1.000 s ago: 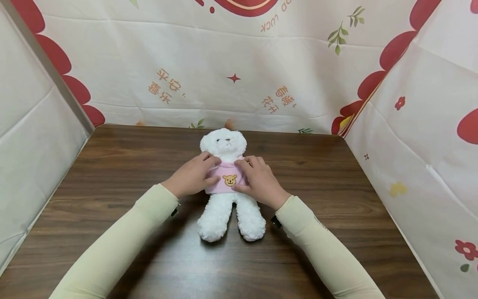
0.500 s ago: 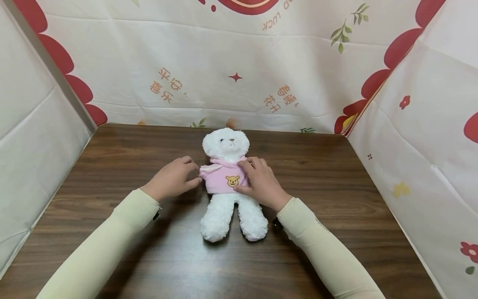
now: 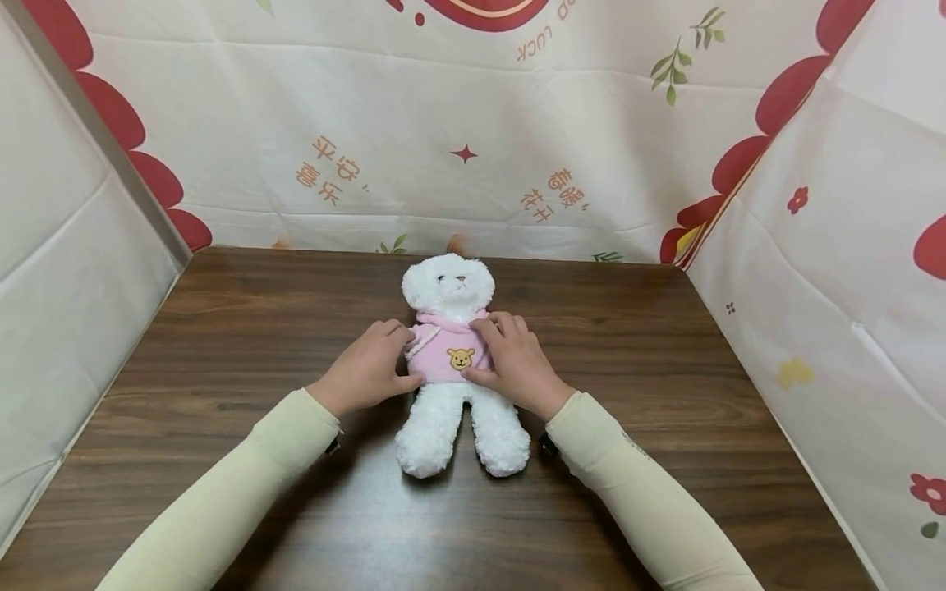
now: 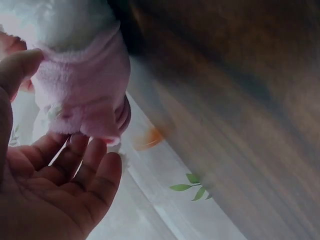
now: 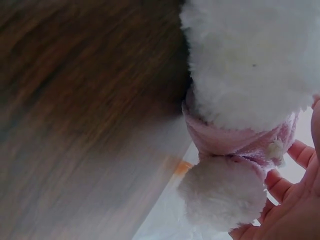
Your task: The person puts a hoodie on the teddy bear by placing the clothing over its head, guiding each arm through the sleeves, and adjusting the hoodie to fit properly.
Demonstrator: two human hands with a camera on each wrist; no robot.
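Observation:
A white plush teddy bear (image 3: 447, 287) lies on its back on the wooden table, its head toward the far edge. It wears a pink top (image 3: 438, 361) with a small bear face on the front. My left hand (image 3: 365, 369) touches the top's side at the sleeve, thumb near the hem; in the left wrist view its fingers (image 4: 102, 175) lie loosely curved against the sleeve. On the other side, my right hand (image 3: 521, 361) rests on the top, fingertips by the collar and thumb beside the bear face. In the right wrist view, the bear's round paw (image 5: 222, 195) sticks out near the fingers.
The dark wood table (image 3: 650, 427) extends around the bear on all sides. Pale printed cloth (image 3: 414, 98) with red scalloped borders hangs behind it and along both sides.
My left hand lifted off the top and drew left with the sleeve sticking out, then came back against the bear's side, where the sleeve now lies folded in. My right hand stayed put.

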